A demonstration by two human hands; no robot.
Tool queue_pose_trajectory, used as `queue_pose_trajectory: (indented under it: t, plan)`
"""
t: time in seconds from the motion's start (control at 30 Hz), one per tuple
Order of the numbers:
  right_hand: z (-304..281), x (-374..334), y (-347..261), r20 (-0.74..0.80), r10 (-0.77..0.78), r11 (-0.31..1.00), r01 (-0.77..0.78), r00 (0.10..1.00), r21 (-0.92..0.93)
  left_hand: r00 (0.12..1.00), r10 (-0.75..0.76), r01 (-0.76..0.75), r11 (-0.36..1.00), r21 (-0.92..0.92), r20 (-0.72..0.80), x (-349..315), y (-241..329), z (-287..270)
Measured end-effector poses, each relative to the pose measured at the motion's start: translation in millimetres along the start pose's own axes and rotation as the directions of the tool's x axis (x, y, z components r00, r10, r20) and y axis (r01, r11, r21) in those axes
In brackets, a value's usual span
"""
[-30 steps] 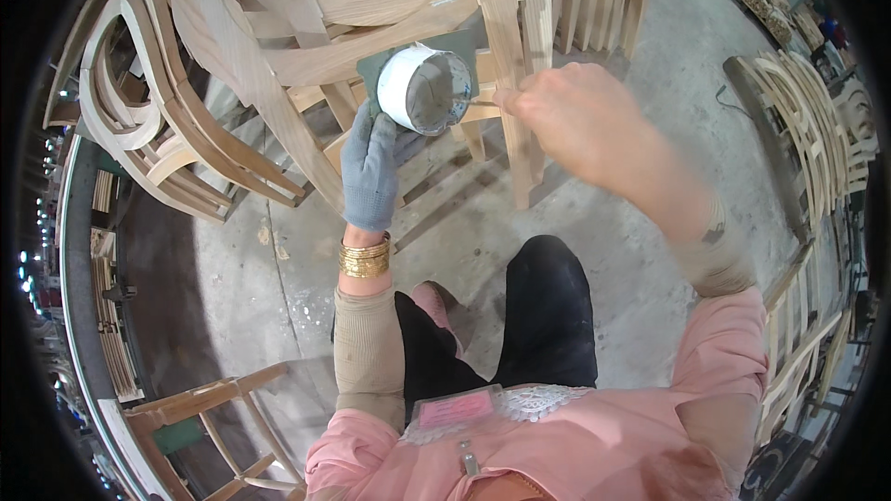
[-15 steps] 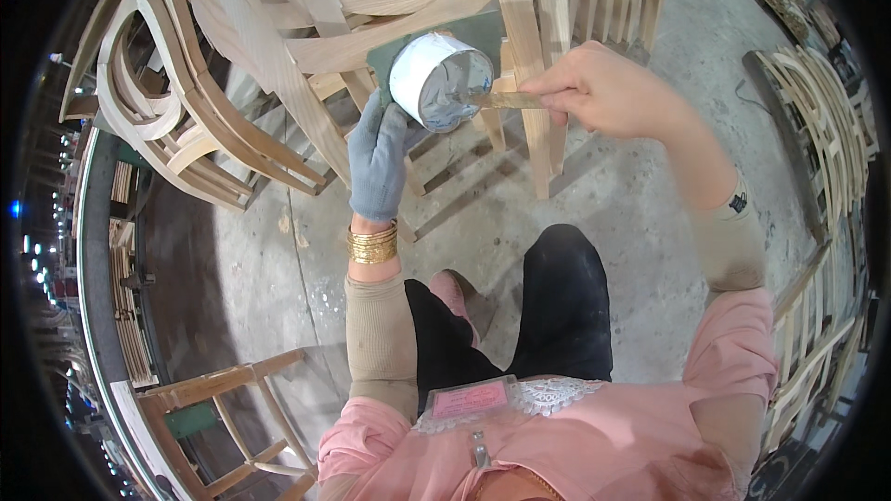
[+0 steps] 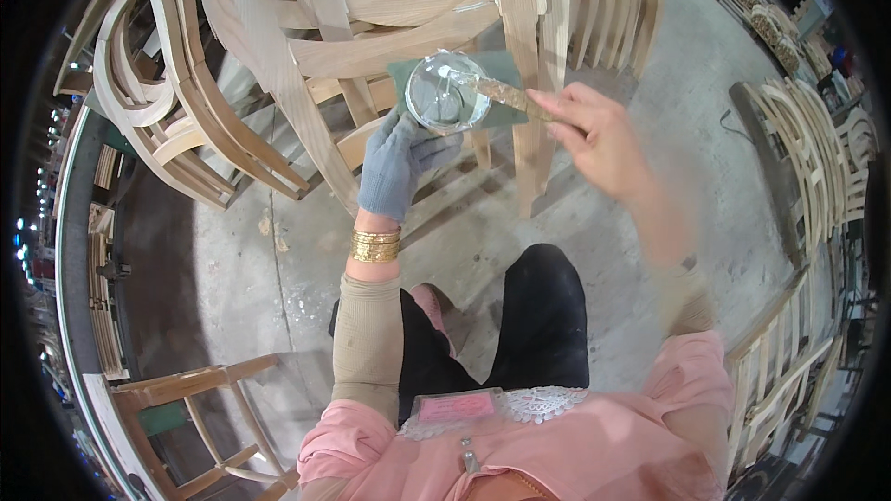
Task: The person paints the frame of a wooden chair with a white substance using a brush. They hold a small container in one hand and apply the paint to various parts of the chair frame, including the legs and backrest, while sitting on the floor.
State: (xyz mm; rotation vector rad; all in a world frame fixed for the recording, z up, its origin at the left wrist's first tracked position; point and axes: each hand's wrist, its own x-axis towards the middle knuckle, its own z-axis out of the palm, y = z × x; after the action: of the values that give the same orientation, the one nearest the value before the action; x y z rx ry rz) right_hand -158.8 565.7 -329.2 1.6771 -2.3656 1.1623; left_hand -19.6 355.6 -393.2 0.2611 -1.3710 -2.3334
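Note:
My left hand point(image 3: 397, 160), in a grey-blue knit glove, is closed around a round white tub point(image 3: 414, 93) from below and the left. Its mouth faces me, showing whitish-grey paste point(image 3: 445, 104) inside and smeared round the rim. A flat dark-green sheet point(image 3: 507, 74) sticks out on both sides behind the tub; what supports it is hidden. My bare right hand point(image 3: 594, 134) is shut on a flat, paste-crusted stick point(image 3: 509, 96). The stick's far end reaches the paste at the tub's upper right rim.
Curved bare-wood chair frames point(image 3: 390, 57) stand close beyond my hands, with more frames point(image 3: 172, 121) at the left. A wooden chair frame point(image 3: 218, 390) is at lower left. Stacked curved wooden parts point(image 3: 798, 153) line the right side. My legs stand on concrete floor point(image 3: 297, 301).
The tub has turned from tilted sideways to facing me with its mouth. My right hand and the stick's outer end have shifted; the stick now slants down to the right.

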Motion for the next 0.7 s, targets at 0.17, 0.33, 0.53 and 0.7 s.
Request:
queue_pose_trajectory:
  t: [0.17,0.33,0.53,0.7]
  plan:
    - [18.1,-6.4,1.0,-0.184,-0.115,0.962,0.063,0.976,-0.267,0.992,-0.096,0.091,0.994,-0.060,-0.085,3.9,-6.6,4.7]
    - [21.5,-0.1,10.1,-0.219,-0.153,0.938,0.072,0.964,-0.338,0.984,-0.109,0.095,0.990,-0.105,-0.139,9.6,-9.0,7.2]
    - [15.2,12.6,-3.3,-0.091,0.223,0.973,-0.216,0.971,0.083,0.990,-0.090,0.069,0.980,-0.185,-0.109,17.4,-12.1,11.6]
    - [-4.1,25.1,-0.2,0.123,0.392,0.890,-0.410,0.912,0.201,0.989,-0.117,0.095,0.973,-0.210,-0.092,27.7,-14.6,6.6]
